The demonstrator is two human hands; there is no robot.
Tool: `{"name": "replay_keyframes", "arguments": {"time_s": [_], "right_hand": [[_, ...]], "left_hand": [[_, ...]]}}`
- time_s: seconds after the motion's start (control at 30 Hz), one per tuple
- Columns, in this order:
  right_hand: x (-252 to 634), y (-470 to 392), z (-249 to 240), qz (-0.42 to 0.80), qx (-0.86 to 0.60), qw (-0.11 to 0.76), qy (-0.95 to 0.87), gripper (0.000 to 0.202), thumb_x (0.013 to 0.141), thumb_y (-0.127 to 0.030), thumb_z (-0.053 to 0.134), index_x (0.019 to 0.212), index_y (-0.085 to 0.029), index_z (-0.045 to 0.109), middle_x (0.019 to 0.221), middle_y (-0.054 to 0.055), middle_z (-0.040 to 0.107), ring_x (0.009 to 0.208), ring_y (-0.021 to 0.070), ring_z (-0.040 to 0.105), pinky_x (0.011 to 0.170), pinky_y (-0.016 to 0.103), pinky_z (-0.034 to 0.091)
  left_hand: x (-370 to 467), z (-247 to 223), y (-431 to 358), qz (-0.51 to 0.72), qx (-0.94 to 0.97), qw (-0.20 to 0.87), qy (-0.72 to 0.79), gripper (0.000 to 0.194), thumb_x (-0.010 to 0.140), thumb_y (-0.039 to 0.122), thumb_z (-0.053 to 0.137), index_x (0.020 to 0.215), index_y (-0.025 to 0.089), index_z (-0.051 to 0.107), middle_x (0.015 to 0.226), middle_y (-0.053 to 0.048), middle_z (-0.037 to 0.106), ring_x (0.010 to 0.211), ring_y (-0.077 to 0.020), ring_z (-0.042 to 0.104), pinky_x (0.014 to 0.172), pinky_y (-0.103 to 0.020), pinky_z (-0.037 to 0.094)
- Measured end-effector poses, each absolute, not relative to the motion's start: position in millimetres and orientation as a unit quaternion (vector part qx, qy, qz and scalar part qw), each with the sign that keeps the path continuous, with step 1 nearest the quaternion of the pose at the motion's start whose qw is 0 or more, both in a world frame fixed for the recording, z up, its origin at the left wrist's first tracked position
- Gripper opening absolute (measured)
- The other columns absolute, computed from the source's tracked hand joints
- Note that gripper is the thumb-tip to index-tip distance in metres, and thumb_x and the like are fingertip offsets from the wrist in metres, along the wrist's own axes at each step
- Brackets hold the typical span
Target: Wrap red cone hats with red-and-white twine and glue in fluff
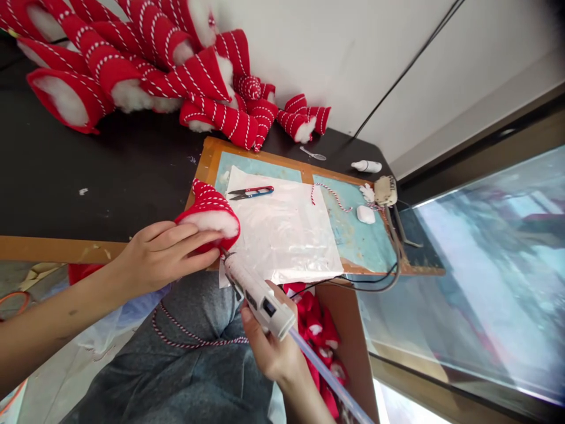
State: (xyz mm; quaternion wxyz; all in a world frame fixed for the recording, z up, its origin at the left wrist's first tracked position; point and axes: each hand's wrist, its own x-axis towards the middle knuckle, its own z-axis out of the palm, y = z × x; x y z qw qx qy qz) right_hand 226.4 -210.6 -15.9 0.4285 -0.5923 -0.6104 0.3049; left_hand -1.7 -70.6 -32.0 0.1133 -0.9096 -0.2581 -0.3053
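My left hand (170, 250) is closed round a red felt cone (210, 201) stuffed with white filling, its open end towards me. Red-and-white cord winds about the cone. In my right hand (271, 344) is a white glue gun (253, 288), with a long clear glue stick (329, 377) sticking out of its back. The gun's nozzle is at the lower rim of the cone, near my left fingertips; whether it touches cannot be made out. A loose length of striped cord (198, 341) lies across my lap.
Wound red cones (172, 76) are piled along the wall. On the desk are a white sheet (286, 229), thread snips (253, 192), a cord piece (333, 194), a white bottle (366, 166) and a plug block (385, 191). Below stands a cardboard box (348, 330) of red pieces.
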Motion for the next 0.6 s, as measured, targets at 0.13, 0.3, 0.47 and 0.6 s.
{"name": "replay_keyframes", "arguments": {"time_s": [0.13,0.3,0.47,0.6], "right_hand": [[227.4,-210.3,-18.6,0.309,-0.595,0.418,-0.613,0.014,0.098,-0.034,0.064,0.093,-0.022,0.068,0.079,0.003,0.066,0.069,0.0192,0.063,0.062,0.029,0.052],[231.1,-213.5,-21.1,0.313,-0.599,0.415,-0.610,0.017,0.100,-0.037,0.063,0.092,-0.023,0.068,0.079,0.003,0.066,0.067,0.0195,0.063,0.062,0.030,0.052],[232.6,-213.5,-17.9,0.305,-0.598,0.416,-0.613,0.017,0.099,-0.035,0.063,0.088,-0.022,0.067,0.078,0.004,0.066,0.068,0.0200,0.063,0.062,0.031,0.053],[232.8,-211.7,-12.0,0.299,-0.591,0.410,-0.627,0.015,0.097,-0.030,0.061,0.084,-0.023,0.063,0.073,0.002,0.063,0.065,0.0188,0.060,0.058,0.029,0.050]], "left_hand": [[-1.9,-32.9,-74.9,-0.310,-0.902,0.133,-0.269,0.032,0.103,0.013,0.064,0.114,0.040,0.076,0.125,0.011,0.083,0.112,-0.0176,0.075,0.105,-0.036,0.056],[-3.6,-35.9,-76.0,-0.314,-0.897,0.146,-0.274,0.029,0.104,0.014,0.064,0.117,0.039,0.073,0.120,0.009,0.084,0.110,-0.0176,0.076,0.106,-0.037,0.056],[-5.3,-40.5,-68.6,-0.349,-0.895,0.143,-0.239,0.028,0.102,0.012,0.065,0.114,0.037,0.072,0.125,0.009,0.082,0.115,-0.0156,0.074,0.117,-0.034,0.051],[-9.5,-43.2,-61.5,-0.339,-0.905,0.150,-0.210,0.028,0.102,0.014,0.066,0.115,0.038,0.074,0.132,0.011,0.080,0.134,-0.0137,0.065,0.127,-0.029,0.040]]}}
